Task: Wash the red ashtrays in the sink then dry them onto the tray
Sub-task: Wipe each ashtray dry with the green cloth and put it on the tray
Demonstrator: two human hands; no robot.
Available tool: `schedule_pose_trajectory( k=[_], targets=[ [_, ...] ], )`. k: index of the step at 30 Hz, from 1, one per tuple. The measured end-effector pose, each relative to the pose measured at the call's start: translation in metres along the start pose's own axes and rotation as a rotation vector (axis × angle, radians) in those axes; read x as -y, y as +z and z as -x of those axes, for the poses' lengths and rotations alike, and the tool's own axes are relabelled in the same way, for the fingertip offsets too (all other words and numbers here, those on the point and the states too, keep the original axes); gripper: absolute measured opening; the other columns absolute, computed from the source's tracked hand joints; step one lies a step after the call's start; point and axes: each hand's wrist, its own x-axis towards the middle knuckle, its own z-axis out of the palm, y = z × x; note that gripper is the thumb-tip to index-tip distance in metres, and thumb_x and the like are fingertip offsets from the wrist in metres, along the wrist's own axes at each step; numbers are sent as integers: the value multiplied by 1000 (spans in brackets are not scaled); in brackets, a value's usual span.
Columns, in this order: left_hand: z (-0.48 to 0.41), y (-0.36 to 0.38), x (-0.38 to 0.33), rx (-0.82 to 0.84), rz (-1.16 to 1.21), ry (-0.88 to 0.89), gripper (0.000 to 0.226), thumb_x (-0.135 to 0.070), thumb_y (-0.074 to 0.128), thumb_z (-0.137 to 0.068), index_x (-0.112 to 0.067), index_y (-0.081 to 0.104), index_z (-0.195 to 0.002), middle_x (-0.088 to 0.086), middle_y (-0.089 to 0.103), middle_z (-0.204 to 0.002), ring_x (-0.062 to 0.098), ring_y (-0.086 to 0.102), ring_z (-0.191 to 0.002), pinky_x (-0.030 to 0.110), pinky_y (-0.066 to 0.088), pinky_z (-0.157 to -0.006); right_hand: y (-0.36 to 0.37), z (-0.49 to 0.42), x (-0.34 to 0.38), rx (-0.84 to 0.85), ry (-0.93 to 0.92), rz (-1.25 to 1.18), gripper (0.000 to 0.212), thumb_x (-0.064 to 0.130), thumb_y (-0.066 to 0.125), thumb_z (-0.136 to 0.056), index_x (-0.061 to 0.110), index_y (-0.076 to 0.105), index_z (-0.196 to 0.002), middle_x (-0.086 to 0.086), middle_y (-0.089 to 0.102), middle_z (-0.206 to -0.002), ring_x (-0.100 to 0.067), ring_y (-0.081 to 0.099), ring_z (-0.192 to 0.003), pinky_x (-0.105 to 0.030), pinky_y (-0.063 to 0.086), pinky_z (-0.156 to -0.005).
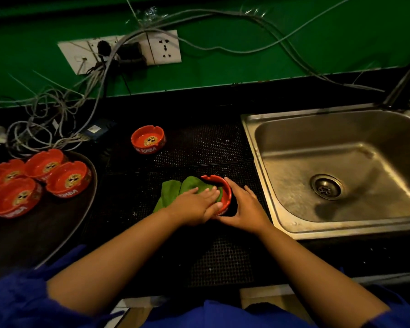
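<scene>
A red ashtray (225, 185) stands on the black mesh mat between my hands. My left hand (197, 204) presses a green cloth (175, 194) into its bowl with straight fingers. From the right side, my right hand (243, 207) grips the ashtray's wall. Another red ashtray (148, 139) sits alone farther back on the mat. Several red ashtrays (68, 179) stand on the dark round tray (90, 202) at the left. The steel sink (341, 166) lies to the right, with nothing in its basin.
A tangle of grey cables (57, 119) and a small dark box (97, 130) lie behind the tray. Wall sockets (123, 52) hang on the green wall above. The black mesh mat (199, 147) covers the counter between tray and sink.
</scene>
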Motion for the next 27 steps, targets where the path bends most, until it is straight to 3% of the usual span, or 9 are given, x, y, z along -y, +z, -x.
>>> schedule_pose_trajectory(
  k=[5,10,14,17,20,23,27],
  targets=[
    [-6,0,-12,0,139,24,49,-32,16,-102,-14,15,-149,1,12,-157,10,7,-144,31,1,-115,0,0,1,5,2,0,109,72,54,-54,20,27,-146,9,36,-148,9,27,-126,-33,9,-115],
    [7,-1,10,30,301,92,46,-30,20,-103,-16,49,-135,3,47,-141,10,34,-135,27,5,-116,-3,-1,2,9,1,23,108,73,62,-53,26,29,-145,13,39,-146,9,29,-127,-29,7,-113],
    [14,-19,23,44,131,93,52,-37,18,-102,-20,63,-121,4,63,-123,12,43,-129,30,6,-118,-3,-1,2,23,6,42,104,67,72,-58,27,29,-144,14,43,-142,-1,38,-130,-36,9,-116],
    [16,-25,25,13,-169,96,55,-41,14,-101,-17,60,-122,1,62,-123,9,44,-128,25,-7,-112,-4,0,3,21,9,37,105,72,67,-56,29,28,-144,15,43,-142,-1,39,-130,-38,9,-116],
    [11,-23,23,-12,-305,38,53,-43,15,-100,-18,47,-136,-2,47,-142,6,28,-138,30,-13,-112,-6,0,5,21,8,31,104,72,67,-56,30,28,-143,16,43,-142,0,39,-129,-37,9,-116],
    [0,-19,15,-10,-318,5,52,-40,16,-101,-17,27,-146,-4,27,-153,5,15,-142,33,-10,-114,-6,0,7,22,-9,26,101,64,75,-59,35,27,-144,18,42,-142,2,38,-130,-35,9,-116],
    [-8,-13,1,-20,-101,18,49,-33,16,-102,-15,18,-148,-2,21,-155,8,13,-143,35,-6,-115,-5,0,7,-5,1,23,103,65,74,-58,30,29,-143,15,44,-141,6,35,-126,-33,9,-116]
  ],
)
